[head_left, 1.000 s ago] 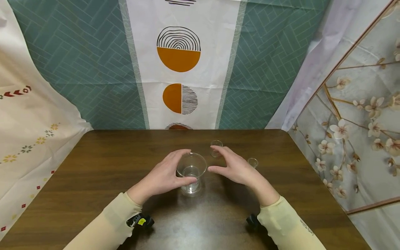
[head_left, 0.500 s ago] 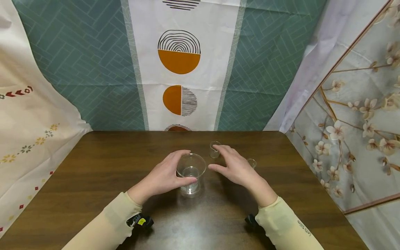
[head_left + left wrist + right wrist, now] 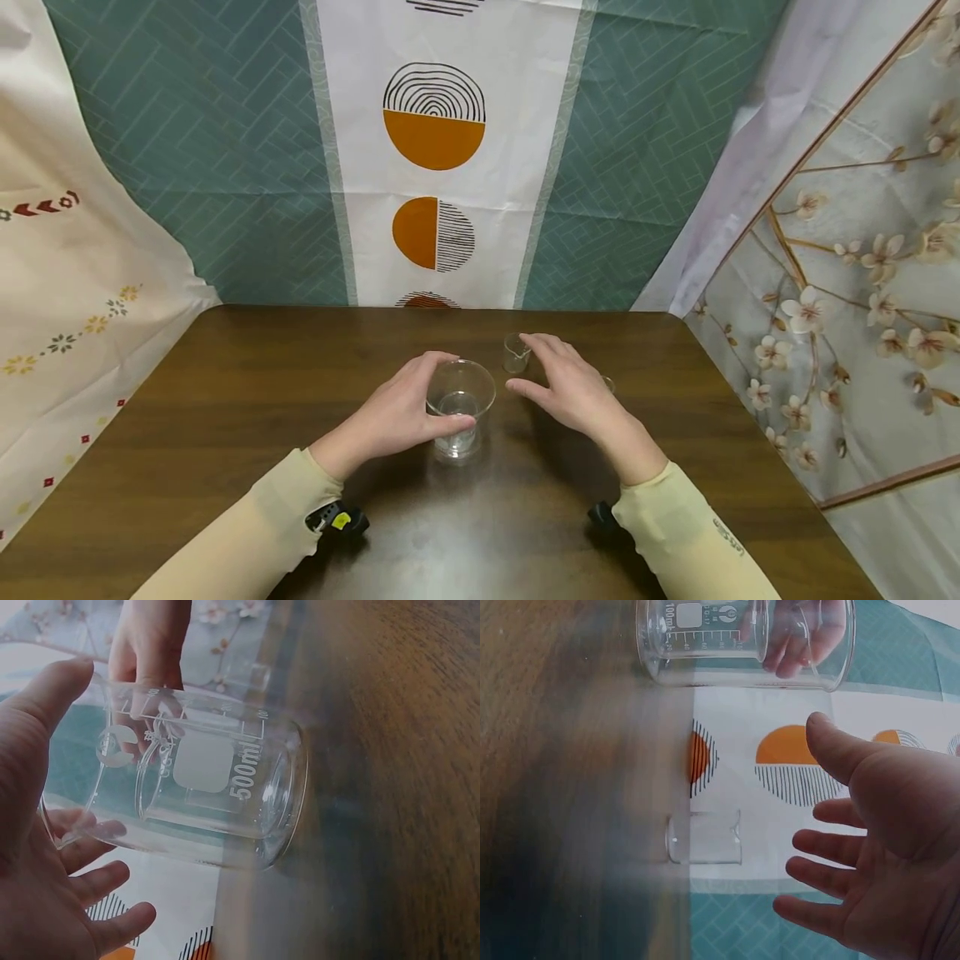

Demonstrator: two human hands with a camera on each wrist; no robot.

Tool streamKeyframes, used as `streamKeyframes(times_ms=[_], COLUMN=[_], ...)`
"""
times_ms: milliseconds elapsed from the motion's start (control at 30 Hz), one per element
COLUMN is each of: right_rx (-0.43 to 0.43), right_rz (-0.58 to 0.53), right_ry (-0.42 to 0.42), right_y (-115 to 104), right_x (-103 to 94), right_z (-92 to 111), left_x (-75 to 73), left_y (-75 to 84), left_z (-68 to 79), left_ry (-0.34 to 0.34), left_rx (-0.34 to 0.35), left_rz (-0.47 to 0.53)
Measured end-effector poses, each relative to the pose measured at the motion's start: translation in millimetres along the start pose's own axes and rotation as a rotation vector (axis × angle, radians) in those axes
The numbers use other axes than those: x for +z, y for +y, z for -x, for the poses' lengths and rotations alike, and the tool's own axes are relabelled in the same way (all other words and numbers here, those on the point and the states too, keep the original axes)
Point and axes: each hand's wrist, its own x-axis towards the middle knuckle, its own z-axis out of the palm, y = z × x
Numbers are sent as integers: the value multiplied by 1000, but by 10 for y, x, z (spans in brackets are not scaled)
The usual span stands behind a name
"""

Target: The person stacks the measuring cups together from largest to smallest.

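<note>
A large glass beaker (image 3: 467, 375) marked 500ml stands upright on the table, with a smaller 100ml beaker (image 3: 714, 645) inside it. My left hand (image 3: 397, 407) grips the large beaker near its rim, thumb on the near side and fingers round the far side. To the right of it, my right hand (image 3: 572, 390) is held apart from the glass, fingers spread and holding nothing. Just beyond the right fingertips stands a small beaker (image 3: 514, 357). Another small glass vessel (image 3: 610, 384) shows only its rim behind the right hand.
The brown wooden table (image 3: 465, 542) runs back to a hanging patterned cloth (image 3: 442, 175). A flowered panel (image 3: 847, 333) borders the right side, and a cream cloth (image 3: 82, 275) borders the left.
My right hand has shifted slightly, covering more of the glass vessel at the right and less of the small beaker behind. My left hand keeps its hold on the large beaker.
</note>
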Motion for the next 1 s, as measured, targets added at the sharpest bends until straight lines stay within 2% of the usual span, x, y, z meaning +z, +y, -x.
streamKeyframes(times_ms=[267,500,1000], right_rx=[4,20,-15], right_rz=[17,33,117], right_ry=[30,24,27], right_y=[65,119,170], right_x=[-28,-37,81], right_z=[-55,-87,-287], left_x=[7,44,36], left_y=[-6,9,-4], left_z=[-21,1,9], left_ry=[6,12,6], left_rx=[-14,-27,-13], left_rz=[25,54,59])
